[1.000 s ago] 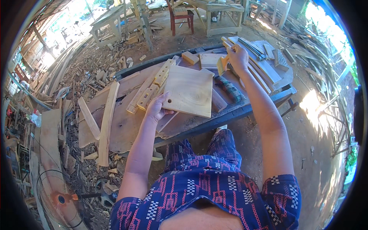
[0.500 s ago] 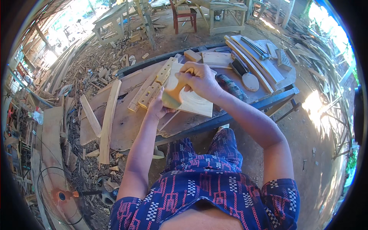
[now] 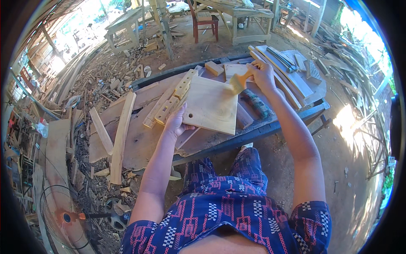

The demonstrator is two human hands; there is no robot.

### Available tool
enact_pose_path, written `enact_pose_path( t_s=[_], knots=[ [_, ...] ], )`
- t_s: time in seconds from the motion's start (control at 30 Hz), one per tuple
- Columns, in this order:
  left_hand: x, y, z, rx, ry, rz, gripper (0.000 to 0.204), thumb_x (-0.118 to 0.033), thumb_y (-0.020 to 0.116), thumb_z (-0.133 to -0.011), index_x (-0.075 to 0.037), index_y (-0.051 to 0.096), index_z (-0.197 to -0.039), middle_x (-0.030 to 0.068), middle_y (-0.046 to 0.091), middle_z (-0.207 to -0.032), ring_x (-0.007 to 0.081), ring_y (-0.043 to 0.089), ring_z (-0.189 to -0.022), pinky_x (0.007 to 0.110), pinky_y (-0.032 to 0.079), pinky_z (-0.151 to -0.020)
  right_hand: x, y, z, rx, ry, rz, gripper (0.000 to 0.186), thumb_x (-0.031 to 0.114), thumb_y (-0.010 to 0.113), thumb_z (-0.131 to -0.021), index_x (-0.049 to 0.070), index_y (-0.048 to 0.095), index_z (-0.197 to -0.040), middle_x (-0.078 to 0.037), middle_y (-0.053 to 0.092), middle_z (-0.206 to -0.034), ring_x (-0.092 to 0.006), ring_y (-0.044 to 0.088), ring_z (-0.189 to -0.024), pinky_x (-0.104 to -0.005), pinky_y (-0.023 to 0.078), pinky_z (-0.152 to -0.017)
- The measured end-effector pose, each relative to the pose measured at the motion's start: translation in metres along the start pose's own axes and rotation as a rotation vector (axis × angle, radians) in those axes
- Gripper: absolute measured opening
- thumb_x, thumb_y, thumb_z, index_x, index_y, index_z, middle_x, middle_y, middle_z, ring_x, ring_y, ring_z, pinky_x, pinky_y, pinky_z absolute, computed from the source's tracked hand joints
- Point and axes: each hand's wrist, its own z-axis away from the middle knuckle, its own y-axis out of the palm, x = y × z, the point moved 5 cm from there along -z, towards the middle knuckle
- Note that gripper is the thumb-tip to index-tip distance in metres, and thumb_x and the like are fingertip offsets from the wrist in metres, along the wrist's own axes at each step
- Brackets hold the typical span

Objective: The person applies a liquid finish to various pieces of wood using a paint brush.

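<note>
A flat, pale wooden board (image 3: pixel 210 101) with a round hole near one corner is tilted over the workbench. My left hand (image 3: pixel 176 121) is closed on its near left edge, thumb on top and fingers underneath. In my right hand (image 3: pixel 263 77) is a wide paintbrush (image 3: pixel 239 84), pinched by the handle. Its bristles are at the board's right edge; I cannot tell whether they touch. Left of the board lie yellowish wooden blocks (image 3: pixel 167 109) with drilled holes.
Beneath the board is a workbench (image 3: pixel 137 142) topped with rough planks. To the right lie a dark cylindrical object (image 3: pixel 256 103), long boards (image 3: pixel 287 73) and a small wood block (image 3: pixel 214 67). A standing fan (image 3: pixel 63 218) is at the lower left. Scrap wood covers the ground beyond.
My right hand has swept the paintbrush rightward, from the board's left side to its right edge, uncovering the hole and board face. The left hand keeps its hold.
</note>
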Motion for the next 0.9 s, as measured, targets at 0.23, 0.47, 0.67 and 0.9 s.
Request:
enact_pose_path(
  t_s=[0.23, 0.47, 0.67, 0.9],
  knots=[
    [0.0, 0.002, -0.002, 0.003, -0.002, 0.042, 0.046, -0.045, 0.054, -0.085, -0.012, 0.048, -0.115, 0.0086, 0.062, -0.091, 0.021, 0.065, -0.068, 0.031, 0.052, -0.039, 0.011, 0.021, 0.011, -0.048, -0.406, 0.443, 0.02, 0.024, 0.067, -0.071, 0.008, 0.064, -0.082, -0.016, 0.062, -0.07, -0.0281, 0.062, -0.065, -0.0349, 0.048, -0.06],
    [-0.001, -0.001, -0.002, 0.024, -0.045, 0.056, 0.042, -0.043, 0.042, -0.091, -0.01, 0.045, -0.118, 0.0086, 0.062, -0.093, 0.0203, 0.064, -0.07, 0.031, 0.053, -0.042, 0.076, 0.077, 0.087, 0.317, -0.39, 0.12, 0.018, 0.016, 0.063, -0.083, -0.001, 0.059, -0.085, -0.005, 0.061, -0.067, -0.0079, 0.054, -0.052, -0.0224, 0.043, -0.048],
    [0.001, -0.002, -0.006, -0.069, -0.061, 0.202, 0.045, -0.045, 0.031, -0.094, -0.01, 0.045, -0.119, 0.0093, 0.061, -0.095, 0.0211, 0.064, -0.072, 0.034, 0.053, -0.047, 0.074, 0.098, 0.085, 0.581, 0.084, -0.231, 0.017, 0.017, 0.063, -0.083, 0.001, 0.059, -0.084, -0.006, 0.061, -0.068, -0.0079, 0.057, -0.048, -0.0189, 0.043, -0.04],
    [0.0, 0.009, 0.005, -0.039, 0.002, -0.022, 0.048, -0.047, 0.055, -0.083, -0.013, 0.047, -0.116, 0.0088, 0.062, -0.093, 0.0208, 0.064, -0.07, 0.033, 0.052, -0.043, 0.026, 0.09, 0.006, 0.186, 0.067, -0.199, 0.018, 0.018, 0.064, -0.08, 0.001, 0.061, -0.084, -0.008, 0.063, -0.068, -0.0098, 0.056, -0.047, -0.0201, 0.043, -0.04]
  ],
)
